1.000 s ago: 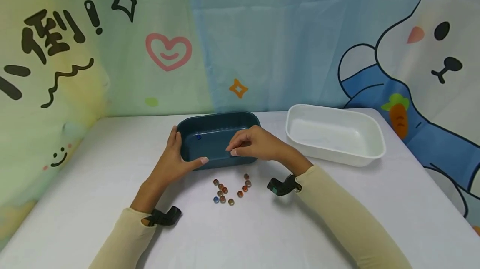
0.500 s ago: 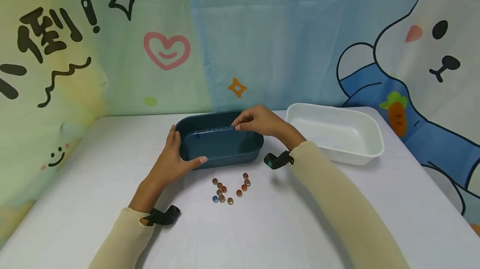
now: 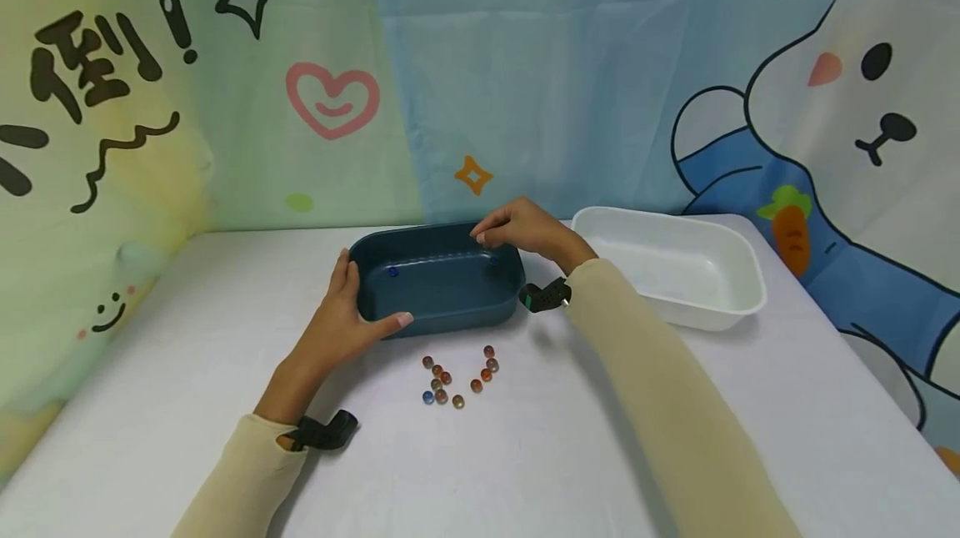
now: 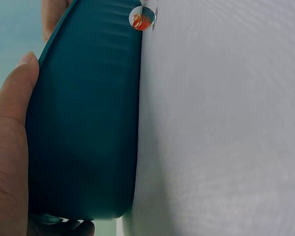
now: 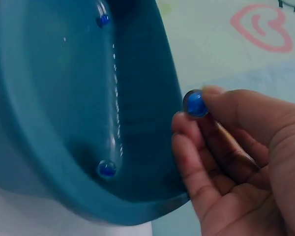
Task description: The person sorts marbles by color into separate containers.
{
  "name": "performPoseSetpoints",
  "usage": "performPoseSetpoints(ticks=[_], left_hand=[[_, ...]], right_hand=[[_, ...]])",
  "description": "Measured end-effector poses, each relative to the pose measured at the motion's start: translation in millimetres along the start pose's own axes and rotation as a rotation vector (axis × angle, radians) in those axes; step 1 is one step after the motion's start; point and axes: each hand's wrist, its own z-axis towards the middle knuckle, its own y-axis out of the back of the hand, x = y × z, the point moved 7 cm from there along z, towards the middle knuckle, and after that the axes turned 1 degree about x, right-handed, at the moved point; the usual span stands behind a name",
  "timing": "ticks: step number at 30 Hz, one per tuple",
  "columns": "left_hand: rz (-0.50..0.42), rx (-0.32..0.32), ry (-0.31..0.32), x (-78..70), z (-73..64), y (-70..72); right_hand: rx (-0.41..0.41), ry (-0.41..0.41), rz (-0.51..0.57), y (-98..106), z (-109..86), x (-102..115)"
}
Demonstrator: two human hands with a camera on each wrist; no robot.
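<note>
A dark teal basin point(image 3: 442, 325) stands at the back of the table, with two blue marbles inside: a left marble point(image 5: 103, 19) and a right marble point(image 5: 107, 168). Around its left front corner lies my left hand point(image 3: 347, 313), fingers straight along the end and thumb extended on the front rim. My right hand point(image 3: 525, 229) is over the basin's back right rim. Between thumb and fingers it pinches a blue marble point(image 5: 195, 103), held higher than the rim; in the head view that marble is too small to make out.
Several brown and orange marbles point(image 3: 441, 396) and a blue one point(image 3: 428, 397) lie on the white cloth in front of the basin. To the right stands a white basin point(image 3: 667, 313). A printed curtain point(image 3: 540, 104) hangs right behind the table.
My right hand has moved from the basin's front side up and back to its far right rim, uncovering the right marble inside. The left hand stays at the basin's corner.
</note>
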Motion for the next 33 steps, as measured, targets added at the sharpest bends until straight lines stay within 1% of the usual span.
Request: performPoseSetpoints(ticks=[5, 11, 14, 20, 27, 33], left_hand=[[-0.008, -0.003, -0.005, -0.5, 0.7, 0.9], [-0.008, -0.001, -0.007, -1.0, 1.1, 0.7], [-0.007, -0.003, -0.007, -0.3, 0.9, 1.6], [-0.003, -0.006, -0.002, 2.0, 0.9, 2.0], [-0.013, -0.012, -0.011, 1.5, 1.0, 1.8], [-0.008, -0.013, -0.010, 1.8, 0.9, 2.2]], right_hand=[[-0.028, -0.025, 0.085, 4.0, 8.2, -5.2], [-0.062, -0.073, 0.089, 8.1, 11.0, -6.8], [-0.068, -0.083, 0.095, 7.5, 12.3, -7.0], [-0.055, -0.065, 0.122, 4.2, 12.5, -6.8], [-0.016, -0.045, 0.152, 3.6, 11.6, -8.9], [-0.011, -0.037, 0.180, 3.1, 12.9, -11.4]])
